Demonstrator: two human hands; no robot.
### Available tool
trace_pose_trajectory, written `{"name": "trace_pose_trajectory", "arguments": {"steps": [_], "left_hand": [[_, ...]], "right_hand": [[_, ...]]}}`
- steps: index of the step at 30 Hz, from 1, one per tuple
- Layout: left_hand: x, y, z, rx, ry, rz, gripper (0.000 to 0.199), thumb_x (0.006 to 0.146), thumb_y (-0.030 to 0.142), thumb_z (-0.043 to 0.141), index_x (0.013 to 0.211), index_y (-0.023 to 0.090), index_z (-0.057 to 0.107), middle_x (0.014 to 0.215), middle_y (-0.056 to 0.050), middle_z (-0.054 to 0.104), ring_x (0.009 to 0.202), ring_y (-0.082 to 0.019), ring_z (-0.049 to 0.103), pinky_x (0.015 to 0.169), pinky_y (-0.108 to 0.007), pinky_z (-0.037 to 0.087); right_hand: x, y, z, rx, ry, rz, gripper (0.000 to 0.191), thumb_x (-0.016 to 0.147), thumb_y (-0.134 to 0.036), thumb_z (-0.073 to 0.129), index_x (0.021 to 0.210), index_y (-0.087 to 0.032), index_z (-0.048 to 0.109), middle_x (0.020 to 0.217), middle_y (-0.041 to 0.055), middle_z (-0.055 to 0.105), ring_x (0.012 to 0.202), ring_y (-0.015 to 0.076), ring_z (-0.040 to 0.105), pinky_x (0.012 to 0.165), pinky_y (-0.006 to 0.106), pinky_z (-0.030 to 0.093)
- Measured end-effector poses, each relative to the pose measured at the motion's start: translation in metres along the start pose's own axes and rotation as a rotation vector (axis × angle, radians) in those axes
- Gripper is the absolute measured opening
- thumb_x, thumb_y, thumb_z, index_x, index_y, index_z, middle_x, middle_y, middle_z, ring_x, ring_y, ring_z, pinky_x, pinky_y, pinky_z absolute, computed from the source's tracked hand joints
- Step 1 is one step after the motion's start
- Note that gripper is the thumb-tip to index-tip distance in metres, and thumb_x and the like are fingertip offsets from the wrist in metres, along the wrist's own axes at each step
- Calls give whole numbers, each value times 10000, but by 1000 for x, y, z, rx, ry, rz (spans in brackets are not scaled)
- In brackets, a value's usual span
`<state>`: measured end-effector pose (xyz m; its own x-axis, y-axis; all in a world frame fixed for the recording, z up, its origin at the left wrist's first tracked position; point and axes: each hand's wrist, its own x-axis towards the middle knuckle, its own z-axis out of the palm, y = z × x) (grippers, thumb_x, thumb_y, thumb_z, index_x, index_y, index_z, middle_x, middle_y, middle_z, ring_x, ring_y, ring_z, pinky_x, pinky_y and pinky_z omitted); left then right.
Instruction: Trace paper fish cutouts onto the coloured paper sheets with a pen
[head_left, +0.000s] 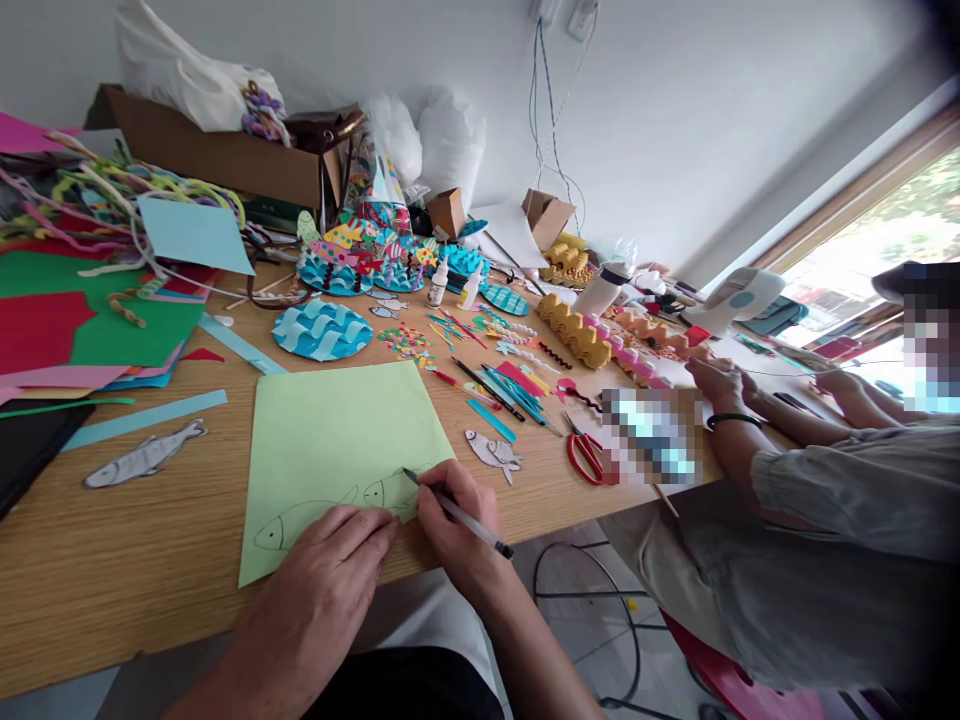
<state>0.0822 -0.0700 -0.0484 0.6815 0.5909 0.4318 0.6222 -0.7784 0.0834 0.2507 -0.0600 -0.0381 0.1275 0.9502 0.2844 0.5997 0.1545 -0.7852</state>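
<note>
A sheet of light green paper (337, 430) lies at the table's front edge. Two fish outlines are drawn in dark line along its lower part, one larger fish drawing (281, 528) at left and a smaller one beside it. My left hand (337, 560) rests flat on the paper's lower edge, fingers stretched out, covering part of the larger drawing. My right hand (461, 505) is closed around a pen (476, 527) with a clear barrel, its dark tip on the smaller fish. Cut-out paper fish lie nearby: a grey fish (146, 455) at left and small paper fish (493, 453) at right.
Red-handled scissors (585, 450), pencils (487, 388) and glue bottles (438, 284) lie beyond the paper. A woven blue paper disc (322, 330) sits behind it. Coloured sheets (142, 310) are stacked at left. Another person's hands (716, 380) work at the right, near a white glue-gun-like device (739, 297).
</note>
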Motion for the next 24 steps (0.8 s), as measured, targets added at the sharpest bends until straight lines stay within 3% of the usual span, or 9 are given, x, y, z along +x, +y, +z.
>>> {"name": "trace_pose_trajectory", "arguments": {"steps": [12,24], "left_hand": [[1,0,-1,29,32,33,416,834,13,308,1027,139,655,1005,-58,671,928,-204,570,857,-345,465],[0,0,0,-91,46,-21,397,826,16,337,1081,153,610,1021,-57,647,929,-209,560,845,-366,482]], "right_hand": [[0,-4,-2,-2,-7,7,73,714,-171,489,686,-189,554,499,-54,500,449,85,453,469,182,342],[-11,-5,-17,236,36,101,67,735,-206,477,720,-186,540,550,-34,525,501,103,466,489,206,371]]}}
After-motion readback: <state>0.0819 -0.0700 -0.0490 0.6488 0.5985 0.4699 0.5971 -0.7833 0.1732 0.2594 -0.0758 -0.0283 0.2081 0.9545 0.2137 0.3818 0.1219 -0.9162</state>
